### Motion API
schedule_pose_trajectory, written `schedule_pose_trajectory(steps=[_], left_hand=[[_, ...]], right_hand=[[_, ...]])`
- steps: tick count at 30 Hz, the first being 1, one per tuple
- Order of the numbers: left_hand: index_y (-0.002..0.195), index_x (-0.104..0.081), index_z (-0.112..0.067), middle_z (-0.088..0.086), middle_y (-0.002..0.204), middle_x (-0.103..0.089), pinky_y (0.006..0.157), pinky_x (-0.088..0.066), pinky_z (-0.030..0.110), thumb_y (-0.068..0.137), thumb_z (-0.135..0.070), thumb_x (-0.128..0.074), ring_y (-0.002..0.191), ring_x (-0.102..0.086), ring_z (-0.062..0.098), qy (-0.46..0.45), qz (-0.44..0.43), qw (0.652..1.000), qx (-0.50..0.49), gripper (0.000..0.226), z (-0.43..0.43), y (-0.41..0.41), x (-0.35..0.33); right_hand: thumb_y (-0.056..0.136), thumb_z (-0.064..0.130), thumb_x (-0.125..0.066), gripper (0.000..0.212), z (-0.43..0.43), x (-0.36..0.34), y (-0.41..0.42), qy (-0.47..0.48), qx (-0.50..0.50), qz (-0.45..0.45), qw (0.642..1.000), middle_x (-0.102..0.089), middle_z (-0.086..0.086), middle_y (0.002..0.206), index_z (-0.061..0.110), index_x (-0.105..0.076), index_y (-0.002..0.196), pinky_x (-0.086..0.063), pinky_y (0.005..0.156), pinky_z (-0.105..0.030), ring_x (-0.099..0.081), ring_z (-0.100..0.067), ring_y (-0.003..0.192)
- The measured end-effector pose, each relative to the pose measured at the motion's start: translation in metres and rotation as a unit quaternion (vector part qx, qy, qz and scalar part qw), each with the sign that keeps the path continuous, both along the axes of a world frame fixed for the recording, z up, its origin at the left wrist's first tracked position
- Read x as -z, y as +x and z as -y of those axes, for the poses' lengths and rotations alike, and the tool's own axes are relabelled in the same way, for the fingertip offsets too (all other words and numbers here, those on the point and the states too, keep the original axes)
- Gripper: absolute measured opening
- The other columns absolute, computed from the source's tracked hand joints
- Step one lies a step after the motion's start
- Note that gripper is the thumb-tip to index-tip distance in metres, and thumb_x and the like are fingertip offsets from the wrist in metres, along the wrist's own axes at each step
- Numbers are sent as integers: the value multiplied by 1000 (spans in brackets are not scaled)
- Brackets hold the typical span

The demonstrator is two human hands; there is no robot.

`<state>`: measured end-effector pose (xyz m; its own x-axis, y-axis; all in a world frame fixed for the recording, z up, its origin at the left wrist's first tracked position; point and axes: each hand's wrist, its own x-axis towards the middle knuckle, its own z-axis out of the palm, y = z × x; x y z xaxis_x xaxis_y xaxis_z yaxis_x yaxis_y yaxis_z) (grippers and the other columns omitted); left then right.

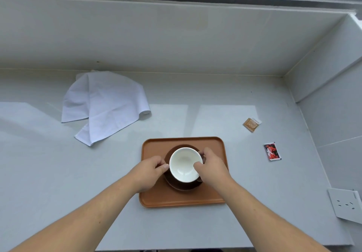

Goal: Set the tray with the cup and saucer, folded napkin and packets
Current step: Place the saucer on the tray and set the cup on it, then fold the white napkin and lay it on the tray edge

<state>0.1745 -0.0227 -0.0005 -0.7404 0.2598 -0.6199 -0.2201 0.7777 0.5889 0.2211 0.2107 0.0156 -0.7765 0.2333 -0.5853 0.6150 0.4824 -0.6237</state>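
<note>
An orange-brown tray [182, 199] lies on the grey counter near the front edge. On it sits a dark brown saucer [183, 186] with a cup [185, 163], white inside, standing on it. My left hand [150, 170] touches the cup's left side with its fingertips. My right hand [212, 166] grips the cup's right side, thumb on the rim. A white cloth napkin [105, 103] lies unfolded and rumpled at the back left. A tan packet [252, 124] and a red-and-black packet [272, 151] lie on the counter to the right of the tray.
The grey counter [58, 173] is bounded by a back wall and a side wall on the right. A white socket plate [345, 204] sits on the right wall near the front. A window frame runs along the top.
</note>
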Motion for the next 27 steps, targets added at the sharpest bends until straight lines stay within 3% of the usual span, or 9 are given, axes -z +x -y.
schedule_pose_trajectory(steps=[4, 7, 10, 13, 15, 18, 23, 25, 27], left_hand=[[84, -62, -34, -11, 79, -64, 60, -42, 26, 94, -50, -60, 67, -55, 6, 1, 5, 1000, -6, 20, 2, -4, -1], [85, -63, -39, -13, 79, -67, 59, -44, 24, 86, -57, -65, 65, -59, 1, 10, 3, 999, -53, 19, 7, -7, -6], [92, -61, -39, -15, 92, -67, 64, -50, 26, 84, -60, -62, 81, -66, 4, -71, -97, 989, -88, 23, 23, -19, -11], [122, -60, -29, -5, 121, -64, 81, -54, 37, 88, -50, -62, 110, -63, 18, -184, -220, 955, -70, 40, 50, -44, -8], [132, -58, -21, 1, 130, -62, 83, -53, 40, 89, -43, -64, 117, -59, 24, -223, -257, 939, -53, 49, 70, -69, -3], [135, -54, -12, 7, 132, -59, 81, -54, 43, 87, -37, -66, 112, -58, 31, -272, -263, 926, 12, 55, 97, -106, 7], [113, -57, -12, 6, 109, -59, 61, -42, 38, 88, -12, -53, 92, -59, 28, -364, -270, 880, 143, 25, 118, -145, 27], [112, -55, -12, 7, 108, -61, 61, -35, 37, 88, -4, -51, 91, -60, 28, -368, -273, 868, 191, 26, 124, -154, 29], [105, -58, -13, 8, 102, -65, 61, -34, 36, 91, -8, -48, 85, -59, 30, -333, -289, 880, 174, 18, 134, -160, 25]], right_hand=[[77, 29, -55, 23, -4, 0, -3, 4, -27, 2, 1000, -66, 2, 83, 36, -53, 99, -64, 67, -47, -71, -19, 68], [74, 44, -55, 25, -11, 0, -9, 30, -65, -2, 997, -67, 9, 86, 39, -54, 99, -60, 67, -39, -67, -11, 74], [73, 57, -51, 33, -17, -5, -25, 80, -92, -39, 992, -60, 18, 94, 41, -54, 101, -51, 61, -29, -61, 0, 78], [81, 52, -51, 36, -14, -12, -49, 126, -143, -93, 977, -54, 22, 97, 38, -56, 113, -46, 61, -23, -58, 2, 84], [85, 48, -51, 33, -4, -16, -65, 147, -174, -112, 967, -55, 21, 99, 37, -57, 116, -47, 65, -24, -58, -2, 90], [88, 45, -53, 29, 20, -16, -84, 177, -220, -125, 951, -55, 19, 101, 38, -57, 116, -43, 66, -23, -55, -4, 96], [92, 37, -56, 33, 79, -6, -116, 236, -304, -168, 908, -58, 11, 111, 29, -57, 124, -45, 75, -28, -53, -14, 108], [92, 35, -56, 38, 101, -1, -133, 250, -323, -179, 895, -58, 6, 118, 26, -56, 129, -45, 76, -30, -52, -19, 112], [91, 33, -58, 48, 122, 2, -149, 261, -332, -199, 884, -57, 1, 124, 24, -52, 137, -49, 85, -34, -51, -24, 114]])
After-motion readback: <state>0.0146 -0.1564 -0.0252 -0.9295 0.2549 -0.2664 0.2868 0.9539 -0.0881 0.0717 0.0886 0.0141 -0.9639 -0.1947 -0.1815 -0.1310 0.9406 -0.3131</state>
